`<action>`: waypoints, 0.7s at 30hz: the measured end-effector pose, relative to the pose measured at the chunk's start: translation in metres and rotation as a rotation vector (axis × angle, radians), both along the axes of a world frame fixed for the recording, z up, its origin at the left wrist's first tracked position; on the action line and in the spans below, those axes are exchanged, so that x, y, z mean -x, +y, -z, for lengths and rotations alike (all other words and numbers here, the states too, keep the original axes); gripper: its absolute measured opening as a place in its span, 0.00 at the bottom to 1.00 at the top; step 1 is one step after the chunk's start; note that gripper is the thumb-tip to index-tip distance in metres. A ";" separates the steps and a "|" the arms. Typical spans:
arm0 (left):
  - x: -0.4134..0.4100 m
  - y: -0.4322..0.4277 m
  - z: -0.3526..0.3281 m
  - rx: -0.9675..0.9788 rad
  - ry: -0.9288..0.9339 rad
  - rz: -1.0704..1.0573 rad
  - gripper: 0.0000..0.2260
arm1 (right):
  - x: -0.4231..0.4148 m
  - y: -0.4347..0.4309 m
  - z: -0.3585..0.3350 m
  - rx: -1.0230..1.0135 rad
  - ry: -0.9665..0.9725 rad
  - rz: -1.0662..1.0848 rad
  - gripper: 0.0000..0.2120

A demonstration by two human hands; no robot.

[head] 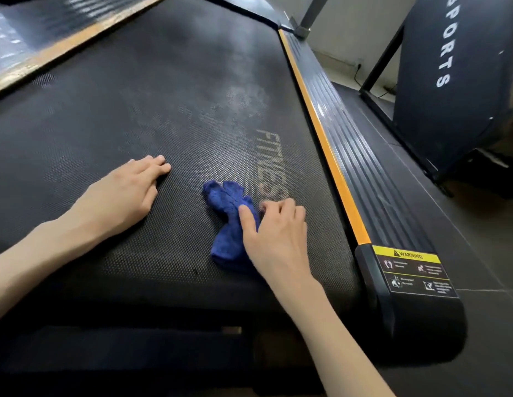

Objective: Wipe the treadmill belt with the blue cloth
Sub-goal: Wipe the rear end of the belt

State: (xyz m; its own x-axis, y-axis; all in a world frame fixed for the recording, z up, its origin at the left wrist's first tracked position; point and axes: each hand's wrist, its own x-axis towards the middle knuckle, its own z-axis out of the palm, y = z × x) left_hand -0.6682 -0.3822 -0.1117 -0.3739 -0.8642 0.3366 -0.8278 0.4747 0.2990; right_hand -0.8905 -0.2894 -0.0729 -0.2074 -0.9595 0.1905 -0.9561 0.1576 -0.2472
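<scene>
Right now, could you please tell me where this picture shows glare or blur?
Head view: a pale sheen lies on the treadmill belt beyond the FITNESS lettering; the far left rail is smeared with blur; the warning label's small print is unreadable; the blue cloth looks sharp.

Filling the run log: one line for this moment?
right hand: grips blue cloth on treadmill belt | left hand: flat on belt | pale smudges ahead

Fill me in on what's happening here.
A person is wiping a treadmill belt. The right hand grips a bunched blue cloth on the belt, next to the FITNESS lettering. The left hand rests flat on the belt beside it. A pale patch shows farther up.
</scene>
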 end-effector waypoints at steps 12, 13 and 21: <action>-0.001 -0.003 0.004 0.050 -0.018 0.022 0.19 | 0.003 -0.024 -0.027 0.142 -0.175 -0.017 0.16; -0.002 -0.003 0.005 0.054 -0.015 0.022 0.19 | 0.016 -0.028 -0.034 0.156 -0.070 0.047 0.16; -0.002 -0.003 0.007 0.106 -0.025 0.015 0.18 | 0.063 -0.046 -0.036 -0.068 0.019 -0.113 0.21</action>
